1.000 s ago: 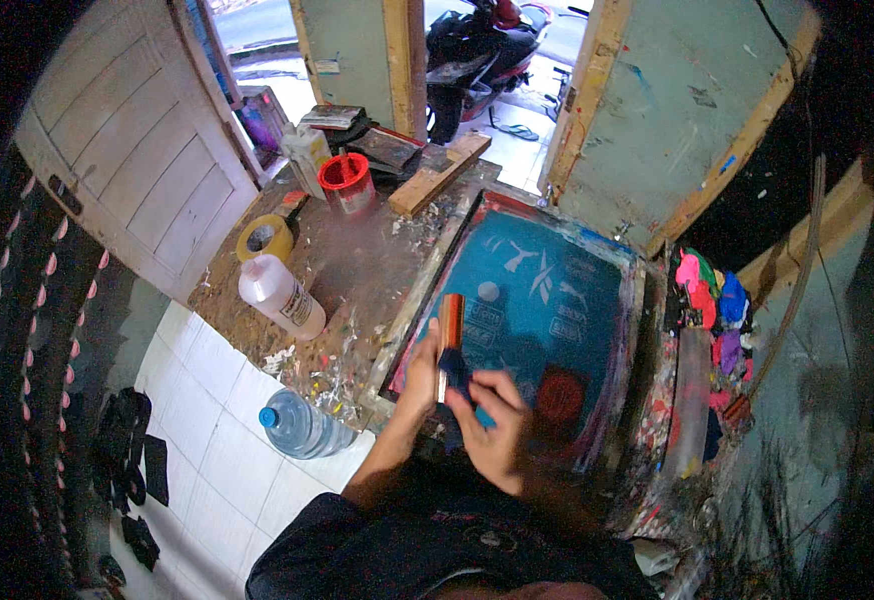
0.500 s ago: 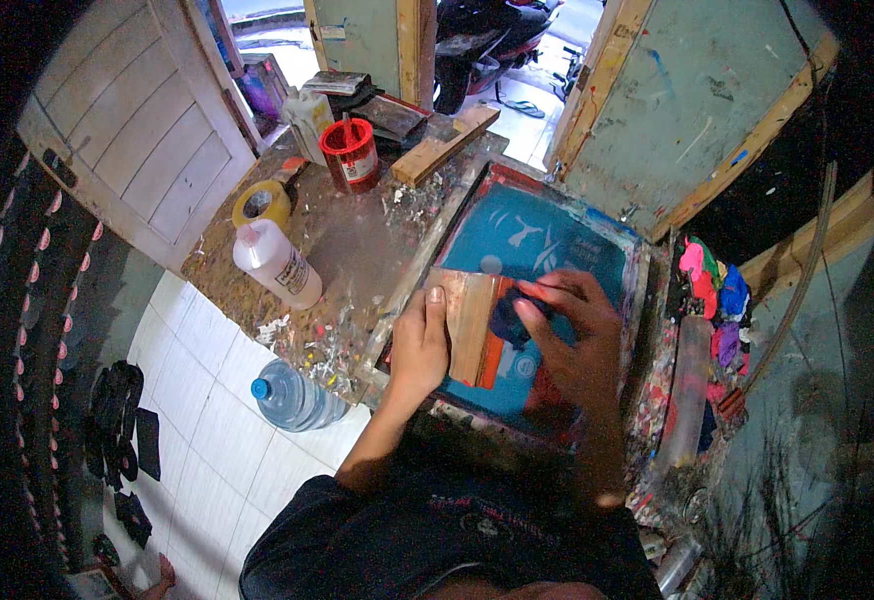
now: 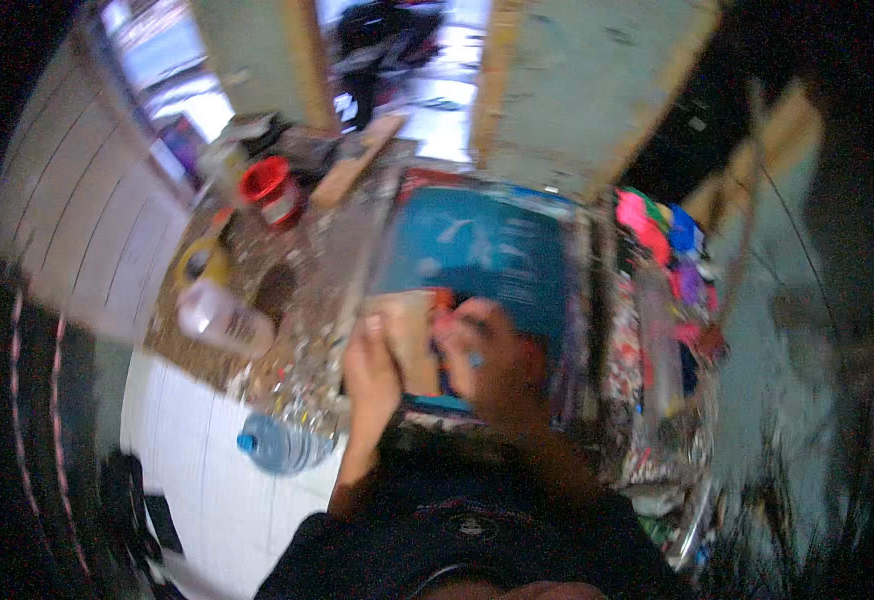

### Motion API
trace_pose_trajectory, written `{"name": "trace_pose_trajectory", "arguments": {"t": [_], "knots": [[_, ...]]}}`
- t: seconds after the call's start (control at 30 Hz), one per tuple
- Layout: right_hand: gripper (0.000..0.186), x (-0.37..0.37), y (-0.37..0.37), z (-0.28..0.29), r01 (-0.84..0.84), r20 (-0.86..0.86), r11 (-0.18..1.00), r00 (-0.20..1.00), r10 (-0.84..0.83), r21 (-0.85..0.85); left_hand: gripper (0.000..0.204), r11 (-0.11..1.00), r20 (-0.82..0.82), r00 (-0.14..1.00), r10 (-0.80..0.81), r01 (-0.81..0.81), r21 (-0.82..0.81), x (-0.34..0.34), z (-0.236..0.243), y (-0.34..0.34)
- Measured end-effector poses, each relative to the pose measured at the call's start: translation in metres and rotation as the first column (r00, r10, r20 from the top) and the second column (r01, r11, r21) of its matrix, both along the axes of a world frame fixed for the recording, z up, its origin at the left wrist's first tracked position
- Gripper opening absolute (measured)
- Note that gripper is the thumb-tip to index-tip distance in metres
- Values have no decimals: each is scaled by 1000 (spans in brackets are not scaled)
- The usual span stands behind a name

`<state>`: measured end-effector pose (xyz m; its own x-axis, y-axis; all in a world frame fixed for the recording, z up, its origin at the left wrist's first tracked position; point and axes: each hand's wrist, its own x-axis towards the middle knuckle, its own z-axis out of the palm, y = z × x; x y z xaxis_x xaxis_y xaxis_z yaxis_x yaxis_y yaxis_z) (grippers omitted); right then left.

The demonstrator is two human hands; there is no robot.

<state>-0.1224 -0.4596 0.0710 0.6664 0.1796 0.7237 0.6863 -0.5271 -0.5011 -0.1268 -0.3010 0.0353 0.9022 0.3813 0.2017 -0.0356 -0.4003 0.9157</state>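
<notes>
Hands meet over a wooden-handled squeegee with an orange blade [image 3: 415, 335], which lies across the near end of a teal mesh printing screen in a frame [image 3: 487, 250]; the head view is smeared by motion, so fine detail is lost. The left hand [image 3: 372, 365] is closed around the squeegee's left end, fingers curled over the wood, and the right hand [image 3: 487, 355] is clamped on its right end, a two-sided grip that looks suited to keeping the blade level on the mesh. The screen rests on a paint-spattered work surface [image 3: 297, 300], within easy reach of the body. On that surface, well apart from the hands, a red plastic cup [image 3: 269, 185] stands and a clear plastic bottle [image 3: 222, 320] lies. A blue-capped water bottle [image 3: 282, 445] lies lower, on the white tiled floor [image 3: 197, 480]. Bright coloured rags [image 3: 657, 225] are heaped just right of the frame.
</notes>
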Motion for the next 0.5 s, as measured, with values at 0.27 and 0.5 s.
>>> {"name": "trace_pose_trajectory", "arguments": {"t": [0.27, 0.5], "knots": [[20, -94, -121, -7, 248, -502, 956, 854, -140, 156, 51, 913, 89, 995, -53, 84, -398, 28, 5, -7], [23, -210, -287, -12, 767, -643, 604, 577, -504, 215, 55, 858, 86, 968, -235, 248, -450, 38, -31, -29]]}}
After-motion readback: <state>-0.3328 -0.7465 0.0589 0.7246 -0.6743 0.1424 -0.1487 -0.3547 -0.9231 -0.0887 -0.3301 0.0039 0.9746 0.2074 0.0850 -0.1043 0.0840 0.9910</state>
